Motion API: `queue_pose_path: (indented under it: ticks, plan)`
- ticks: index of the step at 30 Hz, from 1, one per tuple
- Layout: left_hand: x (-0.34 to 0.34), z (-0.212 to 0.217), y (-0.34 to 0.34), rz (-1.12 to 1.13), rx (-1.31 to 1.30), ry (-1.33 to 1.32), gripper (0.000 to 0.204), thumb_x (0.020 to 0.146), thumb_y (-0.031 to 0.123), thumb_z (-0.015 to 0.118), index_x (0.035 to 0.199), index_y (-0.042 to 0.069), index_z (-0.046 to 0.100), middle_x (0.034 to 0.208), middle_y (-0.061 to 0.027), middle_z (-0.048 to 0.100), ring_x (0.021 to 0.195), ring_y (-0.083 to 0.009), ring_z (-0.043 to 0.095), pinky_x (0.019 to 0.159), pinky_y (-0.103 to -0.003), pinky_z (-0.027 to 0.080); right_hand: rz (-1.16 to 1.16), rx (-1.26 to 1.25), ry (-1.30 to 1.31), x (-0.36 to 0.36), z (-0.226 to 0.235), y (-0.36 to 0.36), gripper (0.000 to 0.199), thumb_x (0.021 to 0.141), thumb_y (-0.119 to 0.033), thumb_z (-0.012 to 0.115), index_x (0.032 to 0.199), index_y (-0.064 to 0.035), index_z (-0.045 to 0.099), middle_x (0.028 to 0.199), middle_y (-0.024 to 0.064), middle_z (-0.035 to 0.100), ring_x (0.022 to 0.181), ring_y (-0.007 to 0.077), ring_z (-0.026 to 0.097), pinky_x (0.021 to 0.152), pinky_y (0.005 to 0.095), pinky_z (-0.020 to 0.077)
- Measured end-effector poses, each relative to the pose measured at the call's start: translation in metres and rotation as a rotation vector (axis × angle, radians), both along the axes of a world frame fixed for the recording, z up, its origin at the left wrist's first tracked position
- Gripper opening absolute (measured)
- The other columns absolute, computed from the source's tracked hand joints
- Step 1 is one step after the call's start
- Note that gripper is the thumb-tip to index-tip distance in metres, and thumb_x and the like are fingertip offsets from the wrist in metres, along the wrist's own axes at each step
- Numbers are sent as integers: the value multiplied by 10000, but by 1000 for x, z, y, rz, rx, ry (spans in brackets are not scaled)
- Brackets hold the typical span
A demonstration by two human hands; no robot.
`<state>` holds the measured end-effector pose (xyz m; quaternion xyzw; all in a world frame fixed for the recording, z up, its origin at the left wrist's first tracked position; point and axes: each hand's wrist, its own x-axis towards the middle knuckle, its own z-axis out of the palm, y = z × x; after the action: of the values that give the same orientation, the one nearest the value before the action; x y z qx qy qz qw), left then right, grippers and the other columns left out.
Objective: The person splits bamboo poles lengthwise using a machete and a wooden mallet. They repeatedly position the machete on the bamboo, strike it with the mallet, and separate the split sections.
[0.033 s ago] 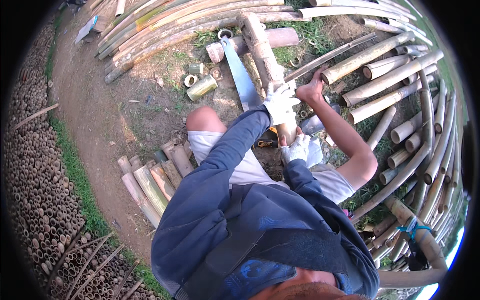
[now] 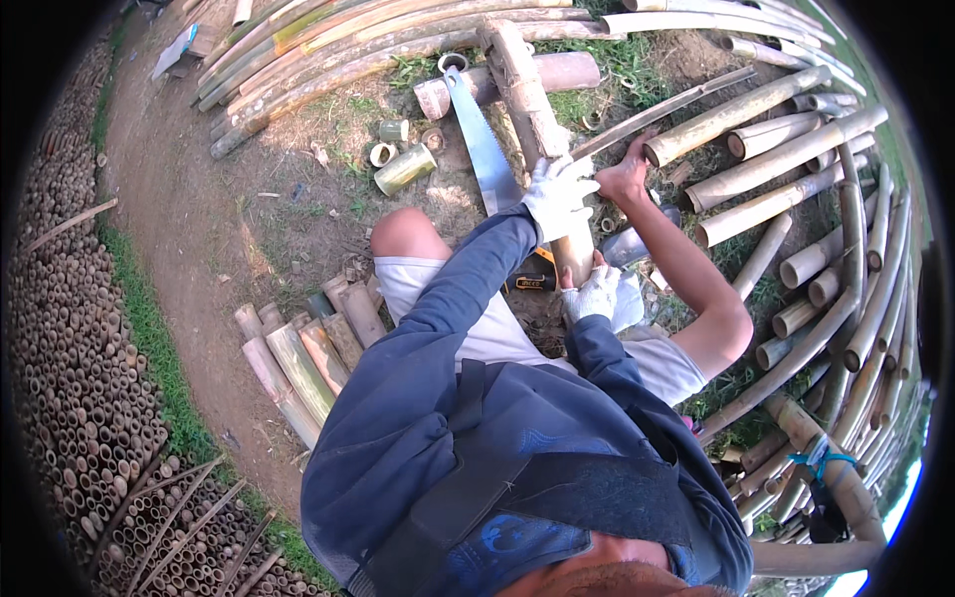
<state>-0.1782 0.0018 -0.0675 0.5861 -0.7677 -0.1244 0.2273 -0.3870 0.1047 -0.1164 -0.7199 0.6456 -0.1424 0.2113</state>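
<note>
A thick tan bamboo piece slants toward me between my legs. My left hand, in a white glove, lies over it, fingers curved across its top. Close to its near end, my right hand grips it from the right, with bare thumb and fingertip showing past the white glove. Left of the bamboo lies a handsaw, its blade pointing away; a black and yellow handle shows beneath my left wrist. Beyond my hands, a rough log lies across a thicker bamboo piece.
Short bamboo cuts lie on the dirt at left of the saw. More cut lengths sit beside my left thigh. Long poles stretch across the back, and stacked poles crowd the right. A large bamboo pile fills the far left.
</note>
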Motion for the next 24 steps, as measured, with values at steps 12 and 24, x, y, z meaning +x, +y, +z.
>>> queue_pose_path:
  ticks: [12, 24]
  plan:
    - [230, -105, 23, 651, 675, -595, 1472, 597, 705, 961, 1721, 169, 177, 1665, -255, 360, 1445, -449, 509, 1150, -574, 489, -37, 3, -77, -6, 17, -4, 769, 847, -475, 818, 1412, 3, 611, 1210, 258, 576, 1127, 439, 599, 960, 537, 533]
    - [203, -76, -22, 1187, 209, -355, 1107, 629, 667, 966, 1352, -24, 493, 1407, -295, 568, 1256, -423, 640, 959, -557, 586, -140, 112, -249, -7, 15, -3, 806, 792, -434, 819, 1452, -38, 580, 1347, 219, 548, 1223, 430, 578, 1035, 551, 498]
